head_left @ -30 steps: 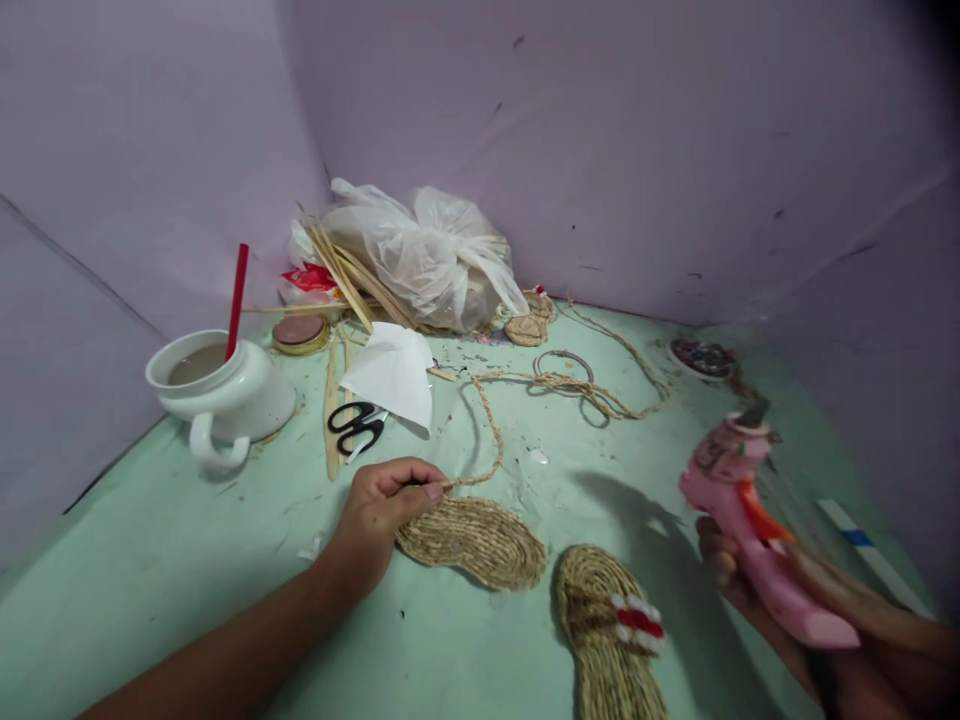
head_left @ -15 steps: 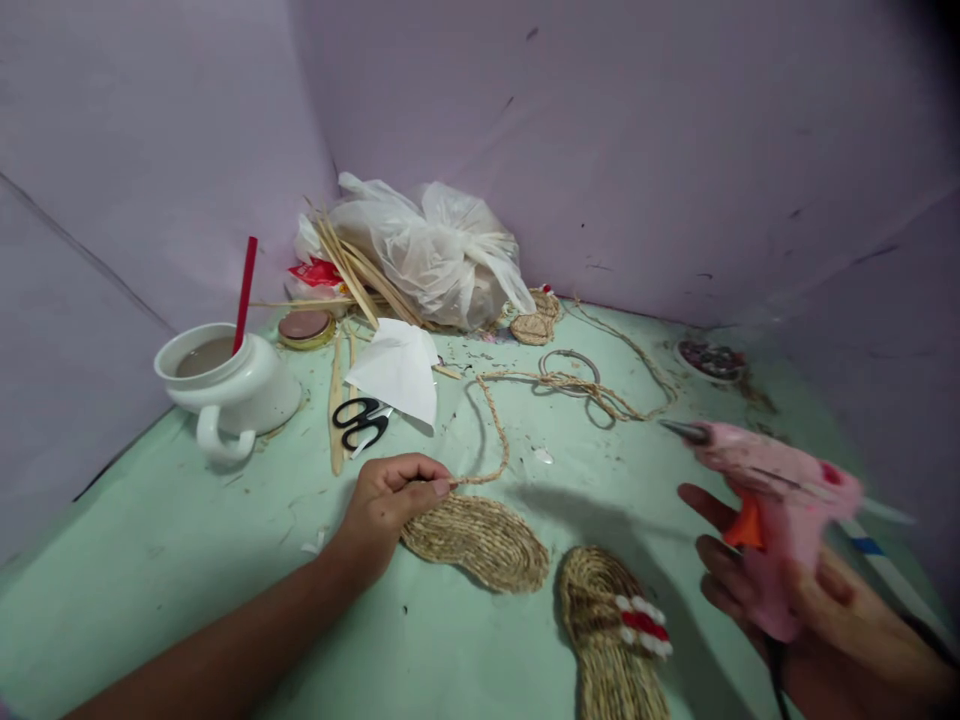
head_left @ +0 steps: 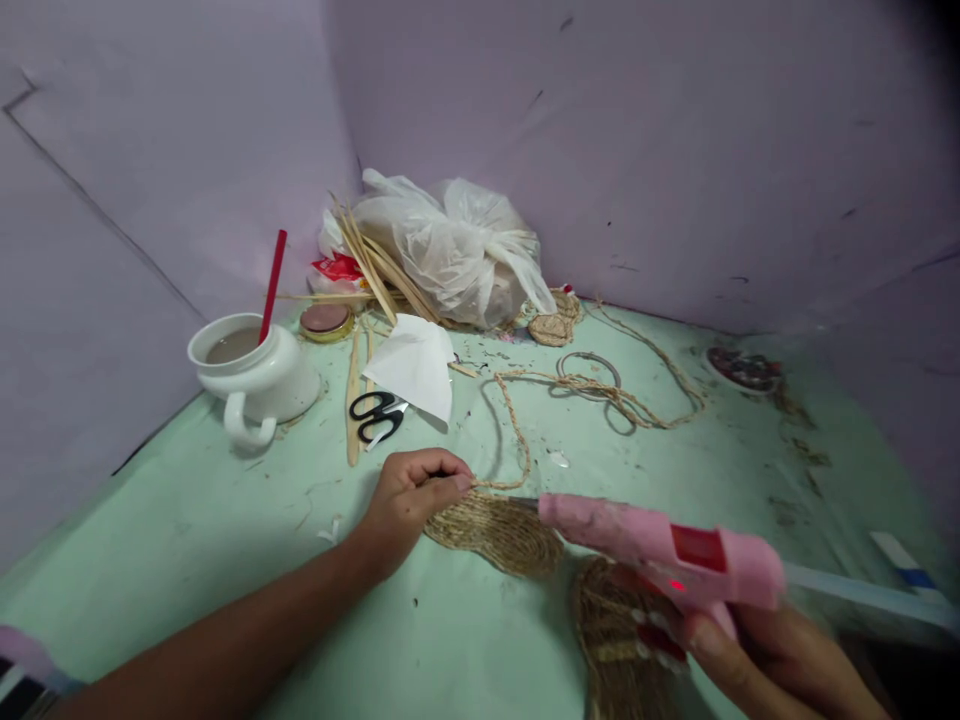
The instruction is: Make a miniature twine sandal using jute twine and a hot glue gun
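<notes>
My left hand (head_left: 416, 505) pinches a braided straw cord (head_left: 523, 440) at the upper edge of a coiled straw sole (head_left: 499, 535) lying on the table. The cord runs up and away to the right. In my right hand (head_left: 772, 650) is a pink glue gun (head_left: 637, 540), its red light lit and a clear glue stick poking out behind. Its metal nozzle points left, close over the sole's upper edge; whether it touches I cannot tell. Partly behind the gun and hand lies a straw slipper (head_left: 619, 665) with white and red trim on its strap.
At left stands a white mug (head_left: 292, 380) of cloudy liquid with a red stick in it. Black-handled scissors (head_left: 380, 430), white paper (head_left: 420, 365) and straw strips (head_left: 353, 410) lie beside it. A plastic bag (head_left: 465, 250) rests against the wall; a small dish (head_left: 742, 370) sits back right.
The glue gun has swung left and down, from above the right side to the sole's upper edge. My left hand keeps its pinch on the cord. The whole view has shifted slightly.
</notes>
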`<state>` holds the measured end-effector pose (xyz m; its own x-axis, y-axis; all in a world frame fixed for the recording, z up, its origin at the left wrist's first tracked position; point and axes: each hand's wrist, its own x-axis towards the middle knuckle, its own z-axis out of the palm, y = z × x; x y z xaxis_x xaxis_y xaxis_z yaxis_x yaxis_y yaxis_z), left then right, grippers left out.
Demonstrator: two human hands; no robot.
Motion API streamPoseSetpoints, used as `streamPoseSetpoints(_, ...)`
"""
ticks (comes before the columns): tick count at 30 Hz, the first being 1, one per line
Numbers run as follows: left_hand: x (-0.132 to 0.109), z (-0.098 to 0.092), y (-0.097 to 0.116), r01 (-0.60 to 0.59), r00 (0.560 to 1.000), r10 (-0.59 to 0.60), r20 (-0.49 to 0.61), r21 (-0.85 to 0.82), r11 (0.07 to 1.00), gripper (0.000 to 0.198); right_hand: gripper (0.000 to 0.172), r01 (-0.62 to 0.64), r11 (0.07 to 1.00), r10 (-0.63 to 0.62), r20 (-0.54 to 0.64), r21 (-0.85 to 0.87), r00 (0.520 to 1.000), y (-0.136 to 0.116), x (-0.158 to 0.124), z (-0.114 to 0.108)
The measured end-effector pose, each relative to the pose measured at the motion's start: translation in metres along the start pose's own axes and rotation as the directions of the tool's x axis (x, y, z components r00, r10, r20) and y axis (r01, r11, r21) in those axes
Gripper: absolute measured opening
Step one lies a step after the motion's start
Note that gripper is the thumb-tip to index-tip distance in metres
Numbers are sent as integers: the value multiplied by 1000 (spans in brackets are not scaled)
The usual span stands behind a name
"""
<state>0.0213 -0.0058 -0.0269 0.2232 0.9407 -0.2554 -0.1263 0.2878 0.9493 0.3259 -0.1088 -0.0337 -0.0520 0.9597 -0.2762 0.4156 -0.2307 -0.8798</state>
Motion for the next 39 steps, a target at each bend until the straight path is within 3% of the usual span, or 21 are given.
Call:
streamPoseSetpoints(5, -2, 2, 1, -17, 1000, 17, 1, -10, 1000, 14, 37, 141, 963, -132, 54, -230, 990, -13, 7, -1)
streamPoseSetpoints(9, -2, 4, 2, -15, 1000, 16, 5, -22, 1000, 14, 35, 213, 932, -213, 32, -293, 977, -37, 9, 11)
streamPoseSetpoints(14, 0, 5, 2, 5, 1000, -4, 19, -34, 999, 19, 32, 166, 942, -198, -83, -291, 977, -51, 10, 27)
streamPoseSetpoints(20, 1, 6, 0, -16, 1000, 16, 7, -33, 999, 21, 37, 177, 935, -174, 35, -309, 984, -40, 13, 20)
streamPoseSetpoints(39, 0, 7, 1, -25, 1000, 25, 0, 19, 1000, 21, 37, 137, 943, -161, -52, -305, 986, -42, 10, 24)
